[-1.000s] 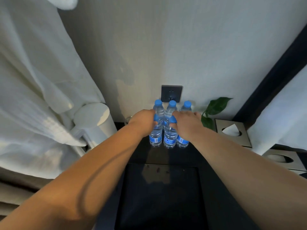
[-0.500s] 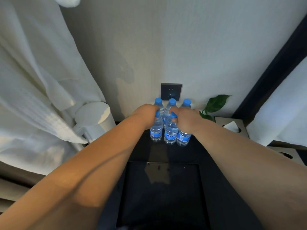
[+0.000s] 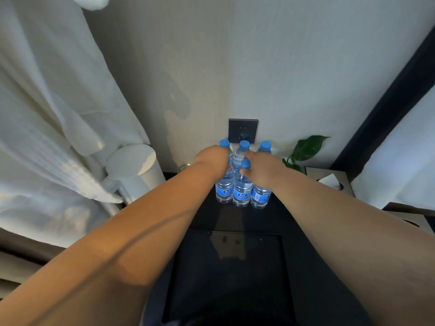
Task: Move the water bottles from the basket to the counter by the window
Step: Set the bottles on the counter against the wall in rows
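Closely, left hand (image 3: 211, 161) and right hand (image 3: 264, 170) curl fingers (image 3: 244, 172) round bottles (image 3: 241, 191); socket (image 3: 243, 130) behind

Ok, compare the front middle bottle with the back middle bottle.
The front middle bottle shows its blue label and base; the back middle bottle shows only cap and shoulder. The front one stands nearer, between the left hand and right hand; the back one stands by the wall socket. Both are upright, clear, blue-capped.

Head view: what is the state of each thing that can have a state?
Clear plastic water bottles with blue caps, upright, capped, standing together on the dark counter.
Left hand, grips a front bottle.
Right hand, grips a front bottle's neck.
Dark square wall socket, nothing plugged in.
Grey tissue box, tissue sticking out.
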`<state>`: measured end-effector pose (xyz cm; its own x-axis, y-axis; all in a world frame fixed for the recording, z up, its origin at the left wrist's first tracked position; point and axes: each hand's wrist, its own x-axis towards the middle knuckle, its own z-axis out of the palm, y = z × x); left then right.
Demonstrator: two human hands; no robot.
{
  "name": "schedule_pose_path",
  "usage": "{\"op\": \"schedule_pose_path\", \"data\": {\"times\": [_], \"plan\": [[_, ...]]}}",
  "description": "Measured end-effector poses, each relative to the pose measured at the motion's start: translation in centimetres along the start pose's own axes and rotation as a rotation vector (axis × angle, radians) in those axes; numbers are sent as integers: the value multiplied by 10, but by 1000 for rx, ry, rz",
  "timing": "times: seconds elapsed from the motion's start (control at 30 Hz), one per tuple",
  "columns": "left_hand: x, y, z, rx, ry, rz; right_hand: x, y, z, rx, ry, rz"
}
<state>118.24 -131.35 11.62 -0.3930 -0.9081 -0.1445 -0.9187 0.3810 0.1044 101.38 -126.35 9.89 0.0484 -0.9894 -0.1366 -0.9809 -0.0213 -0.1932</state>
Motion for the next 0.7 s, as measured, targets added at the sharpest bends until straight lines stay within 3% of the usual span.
{"op": "schedule_pose_path", "data": {"times": [0.3, 0.57, 0.7], "plan": [[-2, -12, 1, 96, 54, 148, 1, -1, 5, 82, 75, 19], [0, -6, 1, -75, 24, -62, 3, 0, 4, 136, 60, 30], [2, -8, 1, -68, 20, -3, 2, 1, 4, 164, 68, 24]]}}
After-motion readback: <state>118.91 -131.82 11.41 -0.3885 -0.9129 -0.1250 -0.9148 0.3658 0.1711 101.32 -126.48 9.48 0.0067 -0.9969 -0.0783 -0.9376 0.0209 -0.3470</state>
